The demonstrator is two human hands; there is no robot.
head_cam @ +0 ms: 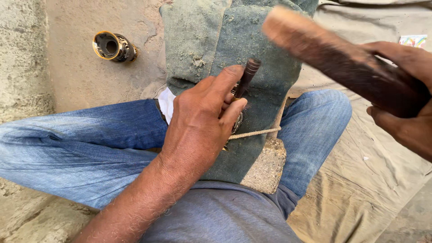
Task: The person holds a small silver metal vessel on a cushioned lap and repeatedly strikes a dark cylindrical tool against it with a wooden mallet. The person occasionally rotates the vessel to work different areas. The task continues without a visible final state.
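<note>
At center frame, my left hand point(202, 119) pinches a dark punch tool point(245, 78) upright on the green cloth point(211, 36). Upper right, my right hand point(405, 99) wraps tight around a blurred wooden mallet point(324, 47), lifted. I judge hammering is midway.

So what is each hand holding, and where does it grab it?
The left hand pinches a dark punch by its lower shaft; the right hand grips a wooden mallet at one end.

jeans point(90, 144) blue; cloth point(243, 40) dusty green; mallet point(342, 58) brown; punch point(246, 76) dark
</note>
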